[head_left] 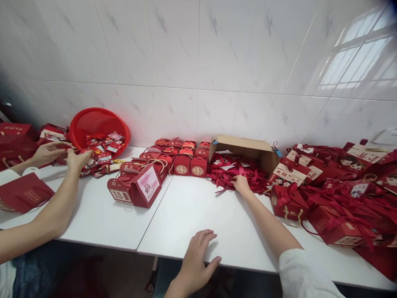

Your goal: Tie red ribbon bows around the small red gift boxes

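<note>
My right hand [242,186] reaches to the front of a heap of dark red ribbons [229,169], its fingers closed on ribbon at the heap's edge. The heap spills out of a cardboard box [245,142] lying on its side, with a few white tags among the ribbons. Near the front edge of the white table [217,215], my left hand [198,263] is open, fingers spread and nothing in it. Ahead of it stand small red gift boxes [190,161] in rows, some with gold cord handles.
On the right, many red gift boxes with ribbon bows [336,225] are piled up. To the left, a co-worker's hands [77,159] handle small items by a tipped red basket [101,114] of wrapped sweets [113,147]. A red box with a pink card [147,188] stands left of centre.
</note>
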A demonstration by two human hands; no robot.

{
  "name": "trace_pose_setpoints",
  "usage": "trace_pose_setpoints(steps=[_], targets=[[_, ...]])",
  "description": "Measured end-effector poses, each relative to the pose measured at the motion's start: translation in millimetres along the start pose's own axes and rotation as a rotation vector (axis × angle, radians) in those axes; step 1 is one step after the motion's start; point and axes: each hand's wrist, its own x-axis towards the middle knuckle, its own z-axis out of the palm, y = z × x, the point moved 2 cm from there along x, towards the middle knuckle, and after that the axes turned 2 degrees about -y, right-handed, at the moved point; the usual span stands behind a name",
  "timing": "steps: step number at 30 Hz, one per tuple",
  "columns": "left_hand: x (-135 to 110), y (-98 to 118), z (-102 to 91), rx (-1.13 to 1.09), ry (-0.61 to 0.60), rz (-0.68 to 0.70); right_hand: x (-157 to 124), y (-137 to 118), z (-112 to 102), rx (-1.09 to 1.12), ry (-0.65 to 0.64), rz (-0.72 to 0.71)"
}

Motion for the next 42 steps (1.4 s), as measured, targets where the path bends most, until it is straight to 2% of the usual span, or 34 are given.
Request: trace_pose_setpoints(steps=[4,11,19,27,34,37,42], targets=[[0.5,-0.5,0.9,0.007,0.020,0.011,-3.2,5.0,0.2,0.001,0.007,-0.040],[1.4,-2.9,2.7,0.033,0.034,0.014,-16.0,4.2,-9.7,-0.010,0.104,-0.153],[1.0,-4.9,4.4,0.056,0.050,0.024,-29.2,-0.8,-13.1,-0.058,0.119,-0.249],[0.2,-6.5,4.8,0.041,0.034,0.021,-32.3,-3.2,-12.9,-0.107,0.104,-0.268],[0.7,-4.9,3.2,0.051,0.074,0.036,-39.8,5.2,-20.7,-0.064,0.140,-0.285],[1.8,-3.3,2.0,0.054,0.094,0.039,-44.8,8.4,-27.3,-0.005,0.202,-0.312],[1.9,-0.9,0.3,0.044,0.074,0.012,-60.1,6.2,-51.5,0.177,0.431,-0.366]])
